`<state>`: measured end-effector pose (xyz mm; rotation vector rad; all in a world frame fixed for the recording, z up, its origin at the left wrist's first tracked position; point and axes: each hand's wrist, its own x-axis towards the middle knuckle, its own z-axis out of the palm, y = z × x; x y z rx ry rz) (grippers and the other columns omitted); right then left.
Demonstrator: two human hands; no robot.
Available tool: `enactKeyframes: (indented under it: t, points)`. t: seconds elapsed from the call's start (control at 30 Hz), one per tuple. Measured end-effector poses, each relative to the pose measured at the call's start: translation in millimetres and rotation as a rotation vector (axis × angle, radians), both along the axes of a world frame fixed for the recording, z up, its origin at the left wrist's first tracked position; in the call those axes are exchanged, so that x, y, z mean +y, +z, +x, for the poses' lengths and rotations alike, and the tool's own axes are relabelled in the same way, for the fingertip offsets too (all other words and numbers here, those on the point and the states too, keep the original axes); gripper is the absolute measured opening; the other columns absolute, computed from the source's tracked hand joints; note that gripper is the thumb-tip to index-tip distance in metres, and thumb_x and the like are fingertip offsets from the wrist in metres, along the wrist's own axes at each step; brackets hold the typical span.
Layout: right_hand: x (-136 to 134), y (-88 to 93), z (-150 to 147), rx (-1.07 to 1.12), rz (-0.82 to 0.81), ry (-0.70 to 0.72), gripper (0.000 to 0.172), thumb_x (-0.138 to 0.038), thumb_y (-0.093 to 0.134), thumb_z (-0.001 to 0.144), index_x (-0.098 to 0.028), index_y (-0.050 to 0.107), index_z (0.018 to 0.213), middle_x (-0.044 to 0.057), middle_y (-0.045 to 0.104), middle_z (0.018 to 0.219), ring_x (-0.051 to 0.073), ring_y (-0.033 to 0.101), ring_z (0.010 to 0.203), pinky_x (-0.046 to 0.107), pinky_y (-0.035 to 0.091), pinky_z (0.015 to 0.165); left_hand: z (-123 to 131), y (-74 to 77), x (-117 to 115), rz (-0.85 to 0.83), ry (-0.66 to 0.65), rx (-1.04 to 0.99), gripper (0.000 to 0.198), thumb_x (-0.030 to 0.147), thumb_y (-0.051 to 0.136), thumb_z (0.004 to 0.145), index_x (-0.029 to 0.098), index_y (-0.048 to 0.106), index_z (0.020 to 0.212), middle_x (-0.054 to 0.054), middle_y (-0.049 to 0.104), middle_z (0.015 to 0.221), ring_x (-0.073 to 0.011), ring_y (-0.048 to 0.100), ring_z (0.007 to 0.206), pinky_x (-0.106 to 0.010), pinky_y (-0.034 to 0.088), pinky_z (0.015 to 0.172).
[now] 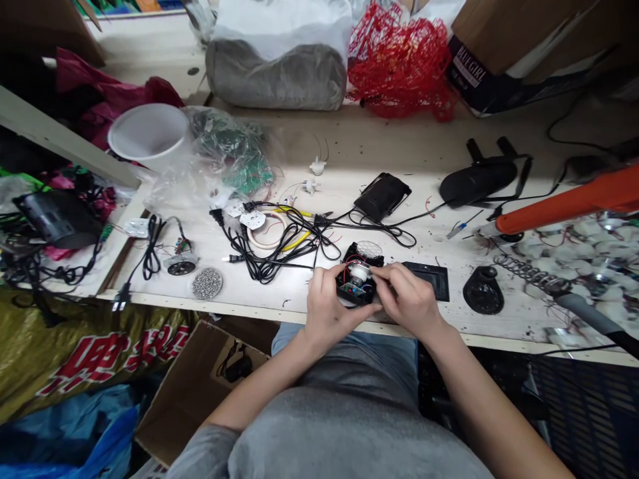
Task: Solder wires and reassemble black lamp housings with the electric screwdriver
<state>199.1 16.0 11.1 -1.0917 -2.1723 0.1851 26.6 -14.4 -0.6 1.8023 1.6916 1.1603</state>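
Note:
A small black housing rests near the bench's front edge, its inside showing a white round part, red wires and a small circuit board. My left hand wraps round the housing's left side and front, its thumb stretched along the near edge. From the right, my right hand pinches at the metal-edged top of the white part. A clear disc lies just behind the housing. Partly behind my right hand is a flat black frame.
Tangled black cables lie left of the housing, with a dish of screws further left. A black case sits behind. On the right are a round black part, an orange arm and a coiled soldering-iron cord.

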Motion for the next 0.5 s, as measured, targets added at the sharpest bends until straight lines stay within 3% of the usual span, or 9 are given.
enactKeyframes:
  t: [0.27,0.5]
  points:
    - [8,0.7,0,0.070,-0.049,0.023,0.019,-0.010,0.050,0.097,-0.019,0.066,0.103,0.006,0.069,0.083,0.018,0.068,0.074,0.029,0.055,0.067,2,7.9,8,-0.068,0.045,0.024,0.099,0.058,0.094,0.049,0.019,0.054,0.131,-0.005,0.060,0.100,-0.0248,0.063,0.093,-0.038,0.055,0.081]
    - [20,7.8,3,0.107,-0.172,0.006,0.014,-0.016,0.053,0.097,-0.021,0.066,0.095,0.004,0.070,0.079,0.017,0.068,0.074,0.030,0.053,0.065,5,15.2,18,-0.054,0.080,0.048,0.102,0.065,0.091,0.049,0.017,0.054,0.131,-0.008,0.063,0.103,-0.0240,0.066,0.090,-0.038,0.057,0.080]
